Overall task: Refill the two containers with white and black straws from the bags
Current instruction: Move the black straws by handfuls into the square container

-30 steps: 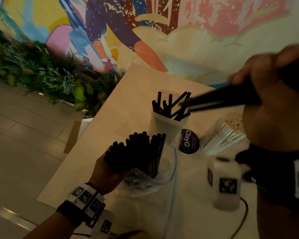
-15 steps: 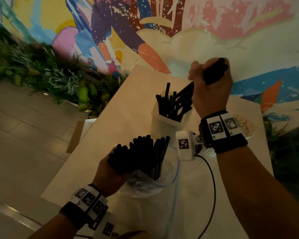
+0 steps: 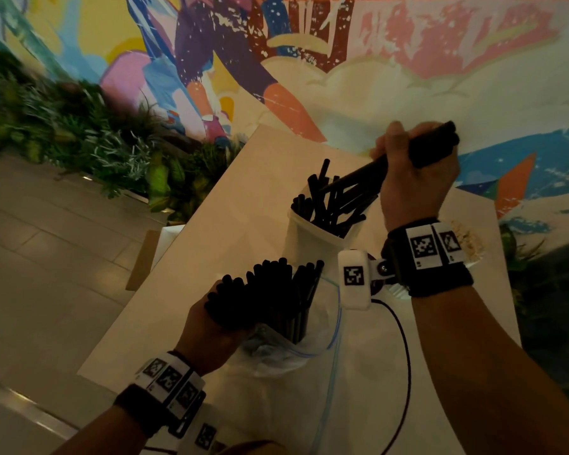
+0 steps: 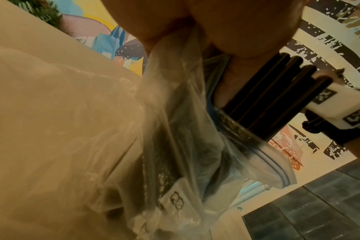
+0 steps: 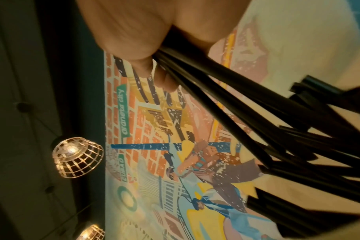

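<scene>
Nearest, at lower centre of the head view, the left hand grips the clear bag around a thick bundle of black straws, upright on the pale surface. Beyond it, the right hand, which a second ago was high at the frame's right edge, has swung over the white container at centre frame and clutches a handful of straws, their lower ends now among those already standing inside. Probably release comes next; the black refill looks partly done. White straws are not clearly visible now. Farther off, upper left, plants line the tiled floor beneath a colourful mural.
</scene>
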Available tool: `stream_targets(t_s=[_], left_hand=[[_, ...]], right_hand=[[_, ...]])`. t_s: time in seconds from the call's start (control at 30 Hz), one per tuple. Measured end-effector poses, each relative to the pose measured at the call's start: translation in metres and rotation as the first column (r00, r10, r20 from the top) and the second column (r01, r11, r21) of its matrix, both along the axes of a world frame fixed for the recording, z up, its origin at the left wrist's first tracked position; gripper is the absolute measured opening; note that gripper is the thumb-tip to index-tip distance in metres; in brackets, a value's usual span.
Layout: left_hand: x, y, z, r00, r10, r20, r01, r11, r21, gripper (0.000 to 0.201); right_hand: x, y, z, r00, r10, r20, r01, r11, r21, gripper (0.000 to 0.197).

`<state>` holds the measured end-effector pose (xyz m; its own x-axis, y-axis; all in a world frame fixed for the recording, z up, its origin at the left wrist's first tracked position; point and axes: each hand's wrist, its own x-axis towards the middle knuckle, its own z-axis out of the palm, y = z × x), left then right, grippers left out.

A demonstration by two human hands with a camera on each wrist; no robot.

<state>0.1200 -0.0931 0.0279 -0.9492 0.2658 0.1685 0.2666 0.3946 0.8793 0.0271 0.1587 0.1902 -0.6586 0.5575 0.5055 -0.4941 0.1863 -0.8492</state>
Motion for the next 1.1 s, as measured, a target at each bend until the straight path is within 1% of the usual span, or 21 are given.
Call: stream_targets(t_s=[0.07, 0.13, 0.23, 0.3, 0.33, 0.4, 0.43, 0.47, 0.5, 0.53, 0.6, 0.67, 0.7, 0.73, 0.77, 0.83, 0.87, 0.9, 0.97, 1.0, 1.1], left_hand=[[-0.001, 0.000, 0.000, 1.000, 0.001, 0.004, -0.001, 1.000, -0.002, 0.053], [-0.002, 0.001, 0.000, 1.000, -0.011, 0.000, 0.011, 1.000, -0.023, 0.052], [-0.003, 0.002, 0.000, 1.000, -0.025, -0.012, 0.024, 0.997, -0.069, 0.056], [-0.004, 0.000, -0.001, 1.000, -0.019, -0.009, 0.019, 0.998, -0.064, 0.055], [-0.004, -0.001, -0.002, 1.000, -0.016, -0.007, 0.015, 0.999, -0.049, 0.056], [-0.004, -0.002, -0.005, 1.000, -0.009, -0.011, 0.009, 1.000, -0.029, 0.056], [-0.004, -0.003, -0.005, 1.000, -0.008, -0.010, 0.007, 1.000, -0.027, 0.056], [-0.004, -0.002, -0.005, 1.000, -0.006, -0.013, 0.006, 1.000, -0.023, 0.055], [-0.004, -0.002, -0.005, 1.000, 0.001, -0.007, -0.001, 1.000, -0.011, 0.054], [-0.004, -0.002, -0.005, 1.000, 0.012, -0.001, -0.012, 1.000, 0.008, 0.053], [-0.004, -0.001, -0.005, 0.999, 0.034, -0.004, -0.033, 0.999, 0.009, 0.056], [-0.005, -0.001, -0.006, 0.999, 0.036, -0.013, -0.037, 0.999, -0.033, 0.061], [-0.006, -0.001, -0.006, 0.999, 0.034, -0.012, -0.035, 0.998, -0.048, 0.062], [-0.006, -0.001, -0.007, 0.999, 0.030, -0.015, -0.031, 0.998, -0.055, 0.063], [-0.006, -0.001, -0.007, 1.000, 0.029, -0.010, -0.030, 0.998, -0.052, 0.063], [-0.006, -0.001, -0.005, 0.999, 0.036, 0.009, -0.036, 0.999, -0.027, 0.064], [-0.005, 0.000, -0.004, 0.999, 0.035, 0.014, -0.035, 0.999, -0.021, 0.064], [-0.005, 0.000, -0.003, 0.999, 0.033, 0.013, -0.032, 0.999, -0.019, 0.064], [-0.004, 0.000, -0.002, 0.999, 0.031, 0.021, -0.031, 0.999, -0.011, 0.063], [-0.004, 0.000, -0.001, 0.999, 0.032, 0.032, -0.031, 0.999, -0.008, 0.063], [-0.004, 0.000, -0.001, 0.997, 0.034, 0.063, -0.035, 0.999, 0.014, 0.062]], right_hand=[[-0.001, 0.000, 0.005, 0.999, -0.010, -0.039, 0.012, 0.998, 0.055, 0.017], [-0.004, -0.001, -0.004, 0.999, -0.011, 0.030, 0.008, 0.994, 0.109, 0.018], [-0.009, 0.002, -0.036, 0.959, -0.052, 0.278, 0.002, 0.984, 0.177, 0.021], [-0.009, 0.005, -0.057, 0.871, -0.135, 0.472, -0.027, 0.947, 0.321, 0.031], [-0.006, 0.007, -0.065, 0.826, -0.225, 0.517, -0.035, 0.894, 0.446, 0.039], [-0.002, 0.010, -0.074, 0.781, -0.420, 0.463, -0.017, 0.727, 0.686, 0.054], [0.000, 0.010, -0.075, 0.755, -0.485, 0.442, 0.000, 0.673, 0.739, 0.058], [0.001, 0.012, -0.075, 0.732, -0.520, 0.441, 0.015, 0.659, 0.752, 0.062], [0.001, 0.014, -0.076, 0.722, -0.522, 0.454, 0.026, 0.677, 0.736, 0.070], [0.001, 0.017, -0.075, 0.743, -0.497, 0.448, 0.048, 0.707, 0.706, 0.080], [-0.001, 0.019, -0.065, 0.843, -0.433, 0.319, 0.129, 0.739, 0.661, 0.090], [-0.005, 0.018, -0.057, 0.924, -0.351, 0.151, 0.170, 0.730, 0.662, 0.075], [-0.010, 0.018, -0.059, 0.939, -0.320, 0.129, 0.146, 0.707, 0.692, 0.063], [-0.015, 0.018, -0.062, 0.937, -0.307, 0.166, 0.089, 0.669, 0.738, 0.056], [-0.017, 0.016, -0.067, 0.912, -0.316, 0.259, -0.010, 0.616, 0.788, 0.057], [-0.015, 0.011, -0.081, 0.793, -0.357, 0.494, -0.273, 0.516, 0.812, 0.070], [-0.013, 0.010, -0.084, 0.741, -0.372, 0.559, -0.362, 0.480, 0.799, 0.073], [-0.012, 0.008, -0.083, 0.715, -0.371, 0.592, -0.409, 0.465, 0.785, 0.072], [-0.011, 0.004, -0.073, 0.714, -0.318, 0.623, -0.420, 0.518, 0.745, 0.068], [-0.010, 0.004, -0.067, 0.746, -0.288, 0.600, -0.378, 0.559, 0.738, 0.066], [0.000, 0.003, -0.044, 0.910, -0.227, 0.348, -0.076, 0.731, 0.678, 0.060]])
